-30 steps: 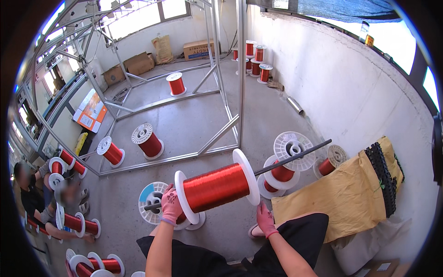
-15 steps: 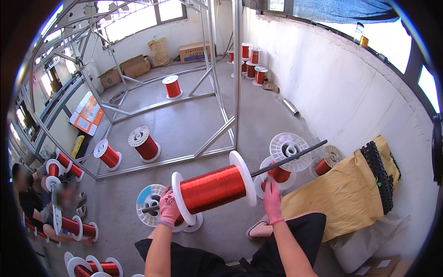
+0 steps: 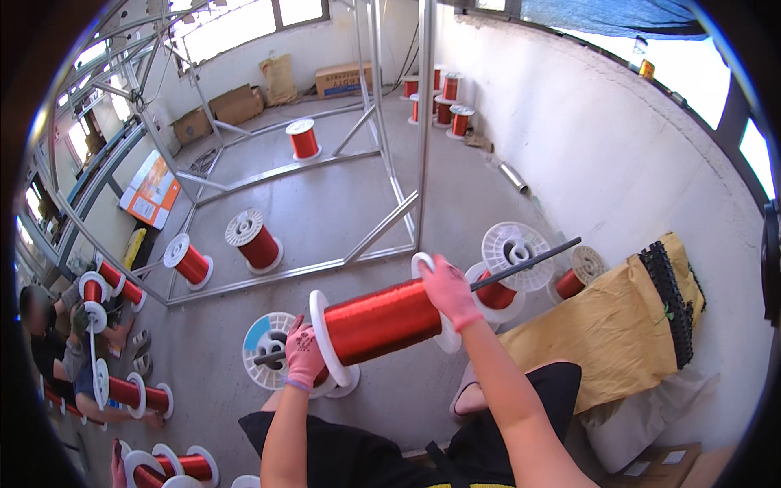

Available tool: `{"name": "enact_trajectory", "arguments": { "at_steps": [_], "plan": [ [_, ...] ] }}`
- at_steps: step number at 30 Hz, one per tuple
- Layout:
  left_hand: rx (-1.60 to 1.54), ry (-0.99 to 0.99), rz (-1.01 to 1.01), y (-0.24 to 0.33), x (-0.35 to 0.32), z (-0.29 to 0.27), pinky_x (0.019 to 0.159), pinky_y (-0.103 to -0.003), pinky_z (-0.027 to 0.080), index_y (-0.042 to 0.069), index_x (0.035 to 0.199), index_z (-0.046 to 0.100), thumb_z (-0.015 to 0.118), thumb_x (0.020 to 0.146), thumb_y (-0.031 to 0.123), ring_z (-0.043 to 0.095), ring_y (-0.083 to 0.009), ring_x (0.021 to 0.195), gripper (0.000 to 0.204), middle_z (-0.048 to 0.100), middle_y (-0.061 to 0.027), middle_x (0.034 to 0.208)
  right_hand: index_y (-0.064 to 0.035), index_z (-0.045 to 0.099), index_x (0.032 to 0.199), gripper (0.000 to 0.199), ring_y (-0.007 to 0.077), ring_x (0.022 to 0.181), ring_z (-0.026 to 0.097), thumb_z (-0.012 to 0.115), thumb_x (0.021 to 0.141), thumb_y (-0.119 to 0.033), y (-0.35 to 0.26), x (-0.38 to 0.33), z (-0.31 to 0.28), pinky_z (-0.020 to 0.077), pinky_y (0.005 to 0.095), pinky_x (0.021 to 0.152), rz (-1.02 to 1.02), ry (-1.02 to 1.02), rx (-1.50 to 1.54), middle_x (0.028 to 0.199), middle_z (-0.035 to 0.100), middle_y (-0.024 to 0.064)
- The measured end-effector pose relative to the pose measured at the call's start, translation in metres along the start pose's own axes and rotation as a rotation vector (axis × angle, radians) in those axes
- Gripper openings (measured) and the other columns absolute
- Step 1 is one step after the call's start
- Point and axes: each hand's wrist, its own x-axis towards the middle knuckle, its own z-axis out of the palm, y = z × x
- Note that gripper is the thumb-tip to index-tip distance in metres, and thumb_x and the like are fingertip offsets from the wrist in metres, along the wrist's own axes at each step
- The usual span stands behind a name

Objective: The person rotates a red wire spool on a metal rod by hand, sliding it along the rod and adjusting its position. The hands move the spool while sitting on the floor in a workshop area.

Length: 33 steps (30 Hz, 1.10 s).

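A spool of red wire (image 3: 382, 321) with white flanges is threaded on a dark rod (image 3: 533, 260), which slants up to the right. My left hand (image 3: 305, 355), in a pink glove, is closed at the spool's left flange, beside the rod's left end; some fingers are hidden. Over the right flange, my pink-gloved right hand (image 3: 450, 294) is closed on the rim. Beneath the rod's left end stands a white-flanged spool (image 3: 254, 370) with a blue patch. The rod's right part crosses in front of another upright spool (image 3: 492, 244).
A metal frame (image 3: 285, 274) stands ahead, with red spools (image 3: 255, 244) in and near it. At right, yellow sacking (image 3: 561, 354) lies by the wall, near another spool (image 3: 569, 282). A co-worker (image 3: 61, 342) sits at far left among more spools (image 3: 126, 393).
My right hand has moved from the rod up and left onto the spool's right flange. My left hand stays by the left flange.
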Motion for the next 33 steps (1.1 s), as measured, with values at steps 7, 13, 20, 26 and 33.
{"name": "enact_trajectory", "arguments": {
  "at_steps": [7, 13, 20, 26, 33],
  "plan": [
    [0.017, -0.118, 0.043, 0.013, 0.019, -0.003, 0.101, -0.033, 0.032, 0.011, 0.074, 0.067, 0.049, 0.075, 0.021, 0.060, -0.0187, 0.083, 0.020, 0.065, -0.0081, 0.075, 0.0026, 0.046, 0.115, 0.033, 0.0381, 0.113, 0.043, 0.044, 0.086, -0.013, 0.269, -0.200, 0.106, 0.0360, 0.0418, 0.093, 0.035, -0.038, -0.627, 0.116, 0.048, 0.0266],
    [-0.074, 0.033, -0.029, 0.000, -0.006, -0.012, 0.100, -0.034, 0.035, 0.011, 0.076, 0.067, 0.054, 0.070, 0.019, 0.061, -0.0183, 0.082, 0.017, 0.067, -0.0068, 0.076, 0.0027, 0.045, 0.115, 0.036, 0.0384, 0.106, 0.050, 0.043, 0.089, -0.022, 0.211, -0.156, 0.098, 0.0429, 0.0443, 0.085, 0.194, -0.141, -0.135, 0.116, 0.050, 0.0249],
    [-0.092, 0.047, -0.051, 0.004, -0.001, -0.001, 0.101, -0.031, 0.033, 0.013, 0.074, 0.067, 0.052, 0.073, 0.021, 0.061, -0.0178, 0.083, 0.017, 0.066, -0.0066, 0.076, 0.0032, 0.044, 0.118, 0.042, 0.0400, 0.105, 0.051, 0.042, 0.089, -0.027, 0.223, -0.190, 0.102, 0.0429, 0.0449, 0.086, 0.302, -0.144, -0.088, 0.119, 0.049, 0.0249],
    [-0.032, 0.019, -0.059, 0.005, -0.001, -0.001, 0.100, -0.031, 0.034, 0.012, 0.074, 0.067, 0.051, 0.073, 0.018, 0.061, -0.0175, 0.086, 0.017, 0.067, -0.0058, 0.078, -0.0020, 0.048, 0.114, 0.035, 0.0392, 0.100, 0.054, 0.043, 0.089, -0.025, 0.232, -0.197, 0.095, 0.0446, 0.0437, 0.082, 0.298, -0.259, -0.186, 0.114, 0.053, 0.0236],
    [-0.022, -0.003, -0.066, 0.008, 0.007, -0.011, 0.101, -0.030, 0.034, 0.013, 0.070, 0.066, 0.050, 0.072, 0.013, 0.061, -0.0171, 0.083, 0.016, 0.066, -0.0054, 0.074, 0.0032, 0.053, 0.099, 0.031, 0.0349, 0.096, 0.053, 0.043, 0.094, -0.026, 0.117, -0.040, -0.002, 0.0402, 0.0380, 0.081, 0.099, 0.328, 0.523, 0.098, 0.057, 0.0220]
  ]
}}
